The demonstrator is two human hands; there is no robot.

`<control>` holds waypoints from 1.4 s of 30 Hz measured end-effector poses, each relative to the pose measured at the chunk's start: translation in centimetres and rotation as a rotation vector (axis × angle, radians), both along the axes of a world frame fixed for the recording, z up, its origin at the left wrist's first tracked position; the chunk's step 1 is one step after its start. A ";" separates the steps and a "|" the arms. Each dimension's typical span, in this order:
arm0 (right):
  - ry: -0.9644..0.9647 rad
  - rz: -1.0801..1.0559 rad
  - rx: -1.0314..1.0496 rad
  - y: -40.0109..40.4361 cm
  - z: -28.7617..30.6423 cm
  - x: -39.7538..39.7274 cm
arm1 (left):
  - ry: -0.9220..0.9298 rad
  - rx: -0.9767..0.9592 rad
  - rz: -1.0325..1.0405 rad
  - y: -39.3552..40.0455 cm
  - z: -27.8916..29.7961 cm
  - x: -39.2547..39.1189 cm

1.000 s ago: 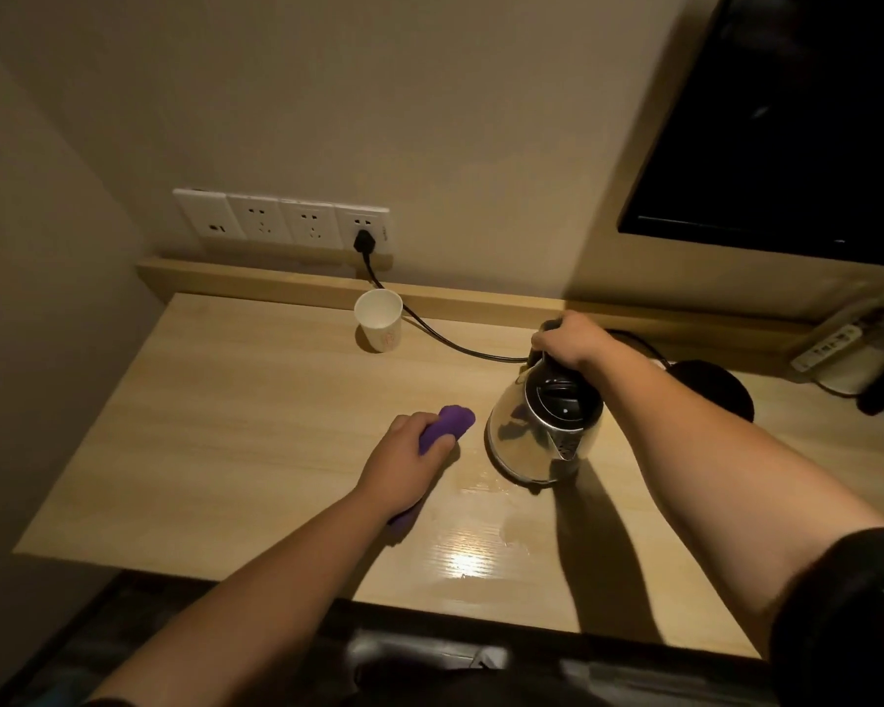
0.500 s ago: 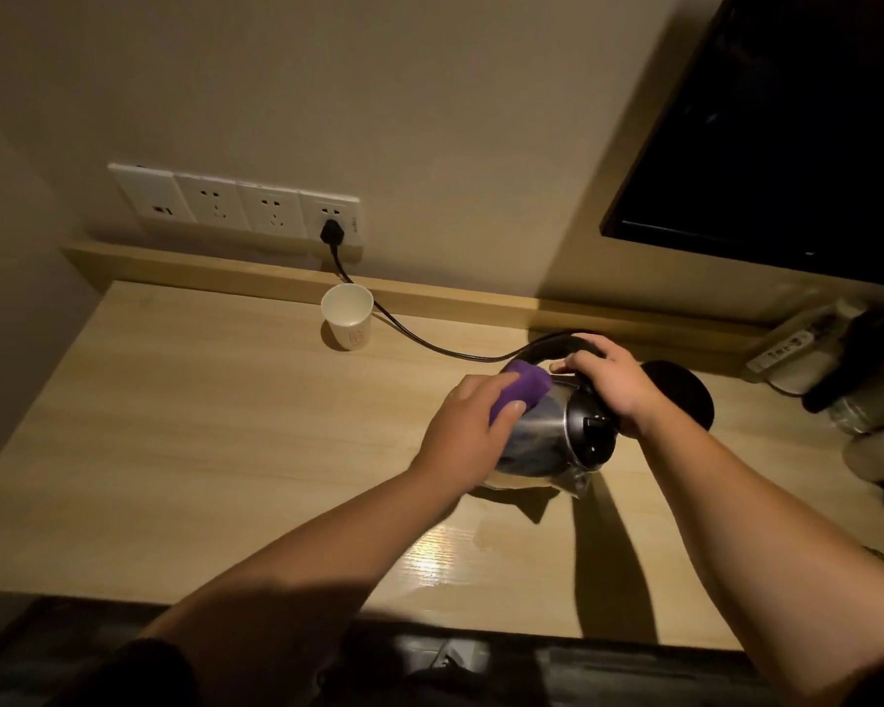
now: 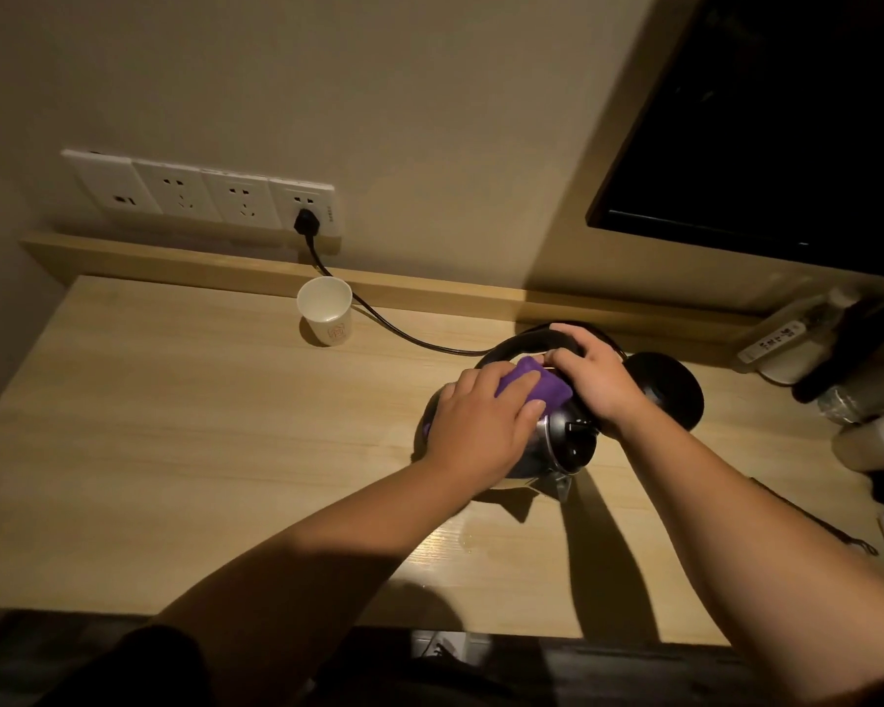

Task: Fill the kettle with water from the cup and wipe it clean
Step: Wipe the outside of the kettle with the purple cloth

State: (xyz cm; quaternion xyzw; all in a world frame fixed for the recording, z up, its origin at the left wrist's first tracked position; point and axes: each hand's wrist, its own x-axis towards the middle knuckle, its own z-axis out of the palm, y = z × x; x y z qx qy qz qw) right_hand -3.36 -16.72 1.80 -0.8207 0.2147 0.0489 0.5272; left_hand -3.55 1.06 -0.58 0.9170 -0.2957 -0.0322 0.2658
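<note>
The kettle (image 3: 557, 441) lies tipped, lid toward the camera, directly under the left hand (image 3: 481, 426) pressing the cloth (image 3: 695, 392) onto its side, while the right hand (image 3: 598, 375) grips the handle (image 3: 521, 344) at its far end.

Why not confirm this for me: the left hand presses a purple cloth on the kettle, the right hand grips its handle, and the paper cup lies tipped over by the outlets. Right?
One thing is wrong: in the head view the paper cup stands upright by the outlets, not tipped over. The rest holds: the left hand presses the purple cloth on the kettle, and the right hand grips its handle.
</note>
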 end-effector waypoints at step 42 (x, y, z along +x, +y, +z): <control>0.228 -0.553 0.348 2.3 -0.9 -1.0 | 0.083 -0.314 0.120 2.6 -2.0 -3.1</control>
